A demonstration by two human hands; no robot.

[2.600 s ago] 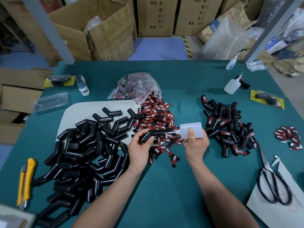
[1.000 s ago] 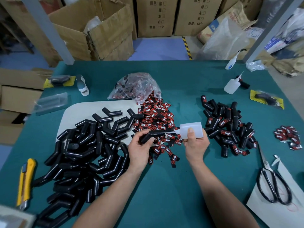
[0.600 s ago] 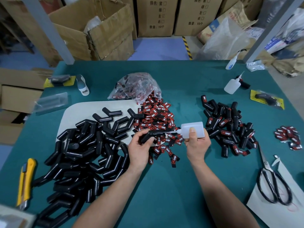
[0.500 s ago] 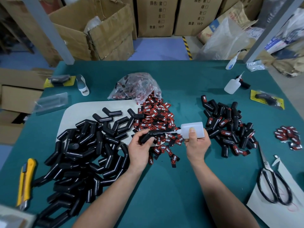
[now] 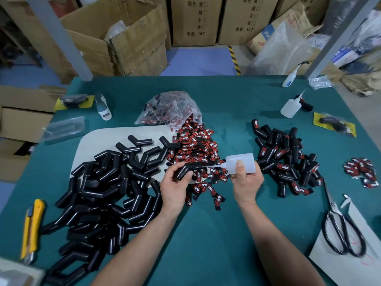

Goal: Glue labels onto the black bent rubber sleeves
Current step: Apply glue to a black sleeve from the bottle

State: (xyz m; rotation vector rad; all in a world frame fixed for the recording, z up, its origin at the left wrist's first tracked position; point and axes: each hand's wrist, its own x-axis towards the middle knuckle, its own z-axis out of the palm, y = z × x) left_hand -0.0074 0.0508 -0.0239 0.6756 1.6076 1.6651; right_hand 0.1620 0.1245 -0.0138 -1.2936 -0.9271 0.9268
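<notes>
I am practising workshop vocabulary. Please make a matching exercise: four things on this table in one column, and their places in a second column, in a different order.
Things:
1. glue bottle
2. scissors
3. utility knife
4. bag of labels

Places:
A. near left edge of the table
B. on white paper at near right
C. in the right hand
D. behind the loose label pile

Pairs: 1-C, 2-B, 3-A, 4-D
</notes>
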